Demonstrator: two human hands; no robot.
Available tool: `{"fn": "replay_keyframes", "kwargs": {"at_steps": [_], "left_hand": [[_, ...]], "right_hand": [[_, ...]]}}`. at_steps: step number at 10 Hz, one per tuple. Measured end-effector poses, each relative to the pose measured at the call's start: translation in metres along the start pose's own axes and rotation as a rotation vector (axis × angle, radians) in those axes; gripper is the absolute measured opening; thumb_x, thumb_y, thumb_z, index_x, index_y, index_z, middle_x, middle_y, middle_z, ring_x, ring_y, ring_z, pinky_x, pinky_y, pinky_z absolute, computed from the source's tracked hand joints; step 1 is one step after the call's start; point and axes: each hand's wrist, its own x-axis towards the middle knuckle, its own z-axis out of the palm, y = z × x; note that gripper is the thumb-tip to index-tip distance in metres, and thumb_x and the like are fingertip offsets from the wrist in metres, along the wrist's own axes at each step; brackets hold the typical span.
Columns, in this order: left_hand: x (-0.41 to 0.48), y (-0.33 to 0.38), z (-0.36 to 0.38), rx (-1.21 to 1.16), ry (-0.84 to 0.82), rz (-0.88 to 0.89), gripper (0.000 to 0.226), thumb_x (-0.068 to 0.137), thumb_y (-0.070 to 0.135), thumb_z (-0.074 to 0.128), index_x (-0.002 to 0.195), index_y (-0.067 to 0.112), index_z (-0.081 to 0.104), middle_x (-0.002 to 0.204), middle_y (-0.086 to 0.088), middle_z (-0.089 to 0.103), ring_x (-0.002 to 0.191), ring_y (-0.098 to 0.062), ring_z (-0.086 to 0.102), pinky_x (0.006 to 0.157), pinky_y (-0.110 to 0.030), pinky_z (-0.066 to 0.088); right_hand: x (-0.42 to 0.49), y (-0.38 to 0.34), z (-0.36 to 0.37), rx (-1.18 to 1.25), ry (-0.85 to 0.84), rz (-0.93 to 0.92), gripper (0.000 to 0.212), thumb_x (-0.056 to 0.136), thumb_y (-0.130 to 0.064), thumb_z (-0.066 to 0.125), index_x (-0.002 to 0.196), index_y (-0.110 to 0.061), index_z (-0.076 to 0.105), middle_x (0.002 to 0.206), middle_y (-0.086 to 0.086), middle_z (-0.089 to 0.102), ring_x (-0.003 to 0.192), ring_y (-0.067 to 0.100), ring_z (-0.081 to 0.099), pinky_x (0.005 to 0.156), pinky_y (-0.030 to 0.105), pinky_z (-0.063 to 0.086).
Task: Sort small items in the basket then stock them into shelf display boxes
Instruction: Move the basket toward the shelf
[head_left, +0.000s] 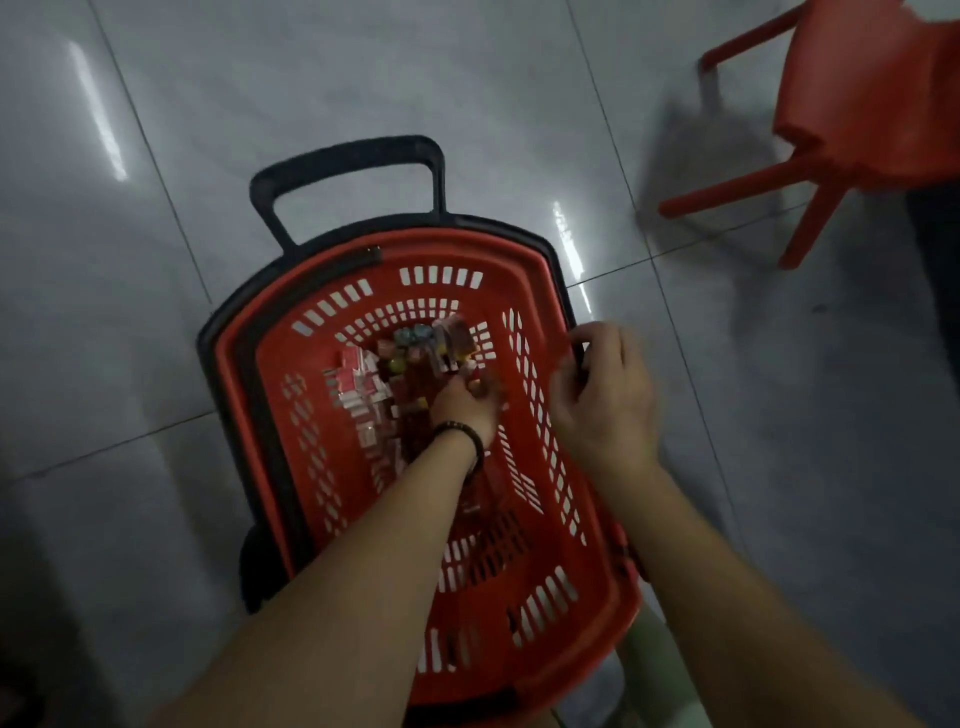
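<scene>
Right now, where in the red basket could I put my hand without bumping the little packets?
The near end of the red slotted plastic basket looks bare, between the left forearm and the right wall. The far middle is crowded: the heap of small packets has the left hand in it. The right hand hovers by the right wall.

Light: dim, grey overall.
Glare: white strip reflections seen on the glossy floor tiles (363, 78).
Shadow: soft patch cast left of the red chair (857, 93).
Blur: chair smeared; corners darkened.

Slotted plastic basket (524, 260), glossy tiled floor (311, 78) — wet-looking
</scene>
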Motion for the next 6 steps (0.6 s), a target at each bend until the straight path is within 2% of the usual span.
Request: {"fn": "replay_keyframes", "kwargs": {"at_steps": [1, 2, 3, 4, 5, 6], "left_hand": [[0.017, -0.007, 0.028, 0.010, 0.021, -0.009, 0.056, 0.107, 0.051, 0.043, 0.157, 0.026, 0.045, 0.133, -0.010, 0.070, 0.123, -0.035, 0.065, 0.106, -0.044, 0.051], [0.031, -0.017, 0.047, -0.068, 0.020, -0.038, 0.059, 0.106, 0.059, 0.036, 0.155, 0.028, 0.048, 0.135, -0.013, 0.069, 0.125, -0.038, 0.063, 0.109, -0.047, 0.050], [0.032, -0.019, 0.046, -0.132, 0.016, -0.062, 0.054, 0.102, 0.052, 0.053, 0.149, 0.026, 0.053, 0.135, -0.009, 0.067, 0.128, -0.033, 0.062, 0.110, -0.045, 0.050], [0.038, -0.022, 0.042, -0.094, -0.026, -0.075, 0.053, 0.102, 0.037, 0.061, 0.151, 0.021, 0.050, 0.140, -0.010, 0.063, 0.128, -0.032, 0.062, 0.109, -0.046, 0.051], [0.051, -0.030, 0.046, -0.183, -0.053, -0.129, 0.063, 0.096, 0.038, 0.065, 0.154, 0.029, 0.043, 0.143, -0.010, 0.063, 0.122, -0.033, 0.067, 0.100, -0.048, 0.058], [0.038, -0.014, 0.042, -0.460, -0.032, -0.164, 0.053, 0.103, 0.017, 0.066, 0.152, 0.021, 0.046, 0.135, -0.011, 0.064, 0.119, -0.031, 0.066, 0.076, -0.027, 0.060]], "right_hand": [[0.001, 0.009, 0.012, 0.012, -0.007, -0.049, 0.026, 0.100, -0.020, 0.064, 0.120, -0.017, 0.050, 0.114, 0.004, 0.054, 0.073, 0.015, 0.055, 0.054, 0.030, 0.048], [0.001, 0.011, 0.014, 0.064, 0.005, -0.044, 0.028, 0.100, -0.020, 0.064, 0.120, -0.020, 0.045, 0.115, 0.003, 0.052, 0.074, 0.019, 0.058, 0.056, 0.037, 0.056], [0.001, 0.011, 0.014, 0.082, 0.000, -0.027, 0.027, 0.100, -0.021, 0.062, 0.120, -0.020, 0.045, 0.114, 0.001, 0.050, 0.073, 0.020, 0.059, 0.056, 0.043, 0.058], [0.001, 0.011, 0.014, 0.095, -0.009, -0.028, 0.026, 0.100, -0.020, 0.062, 0.120, -0.019, 0.046, 0.113, 0.000, 0.049, 0.073, 0.018, 0.058, 0.056, 0.042, 0.058], [0.002, 0.011, 0.014, 0.097, -0.018, -0.017, 0.024, 0.099, -0.020, 0.062, 0.119, -0.016, 0.048, 0.112, 0.000, 0.049, 0.075, 0.017, 0.056, 0.057, 0.040, 0.057], [0.003, 0.012, 0.015, 0.101, -0.034, 0.010, 0.022, 0.099, -0.022, 0.060, 0.115, -0.016, 0.046, 0.109, 0.000, 0.049, 0.077, 0.018, 0.056, 0.059, 0.041, 0.058]]}}
